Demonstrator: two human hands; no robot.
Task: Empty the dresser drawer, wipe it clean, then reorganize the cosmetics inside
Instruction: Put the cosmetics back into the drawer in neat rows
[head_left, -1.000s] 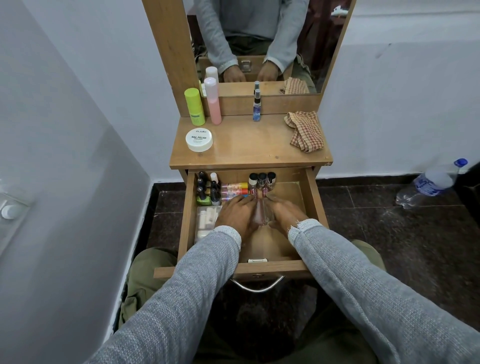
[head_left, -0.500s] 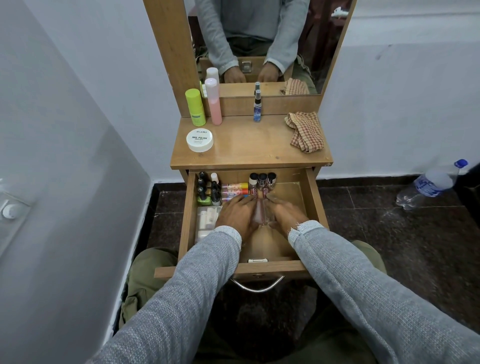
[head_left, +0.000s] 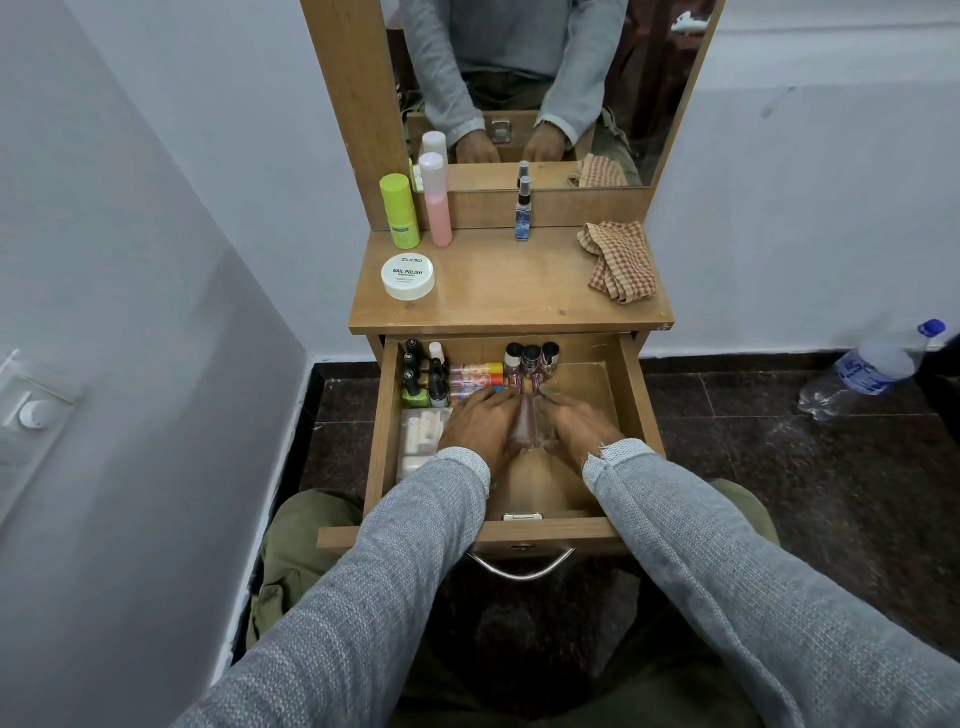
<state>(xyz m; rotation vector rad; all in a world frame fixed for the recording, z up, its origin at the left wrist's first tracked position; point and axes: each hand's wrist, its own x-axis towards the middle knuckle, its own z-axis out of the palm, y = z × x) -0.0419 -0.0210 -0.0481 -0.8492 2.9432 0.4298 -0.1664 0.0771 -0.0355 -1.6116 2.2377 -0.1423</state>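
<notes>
1. Left hand: grip laid on the left side of a clear bottle lying in the drawer; how far the fingers curl round it cannot be told.
2. Right hand: same on the right side; the pair probably steady it for placing.
3. Behind the bottle: dark-capped bottles upright in a row, lip balm tubes and nail polishes at back left, apparently grouped by type.
4. Counter: checked cloth set aside; nail polish remover tub, green tube, pink bottle, small spray awaiting return.
</notes>
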